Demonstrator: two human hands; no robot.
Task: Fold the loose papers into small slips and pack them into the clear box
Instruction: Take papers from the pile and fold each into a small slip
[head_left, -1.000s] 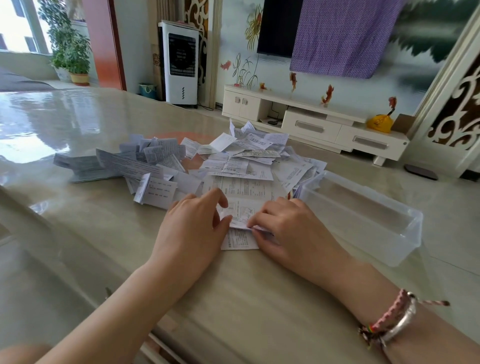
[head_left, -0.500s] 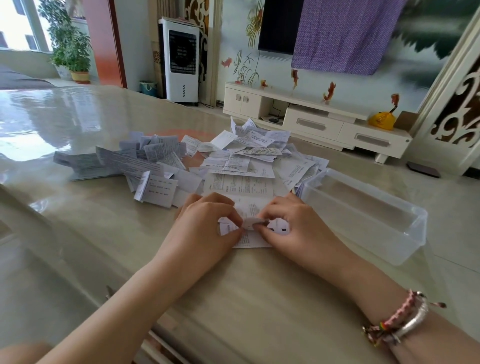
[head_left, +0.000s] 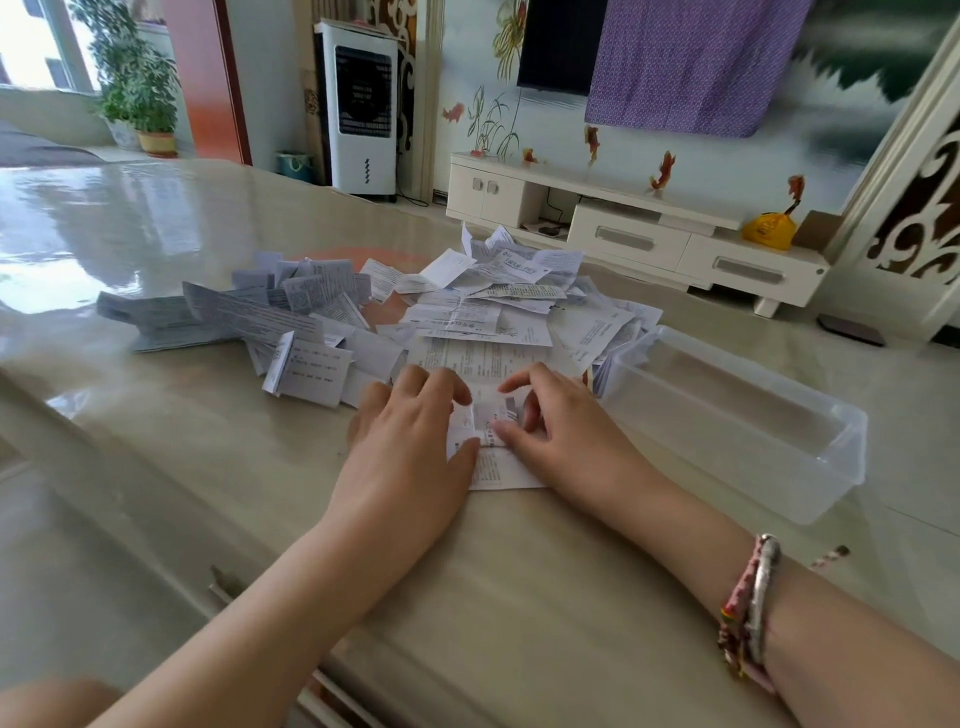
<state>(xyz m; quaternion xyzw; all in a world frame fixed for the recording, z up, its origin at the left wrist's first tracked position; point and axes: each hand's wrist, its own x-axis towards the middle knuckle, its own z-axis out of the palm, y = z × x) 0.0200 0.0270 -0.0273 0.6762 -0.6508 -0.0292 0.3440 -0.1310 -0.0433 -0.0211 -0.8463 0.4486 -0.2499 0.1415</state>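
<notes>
Glossy table (head_left: 156, 467), white TV cabinet (head_left: 649, 228), bright window (head_left: 31, 47)

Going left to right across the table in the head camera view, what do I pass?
Folded slips → left hand → paper being folded → right hand → clear box.

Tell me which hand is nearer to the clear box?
Right. The right hand folds the paper just beside the clear box; the left hand lies farther away, across that paper.
</notes>
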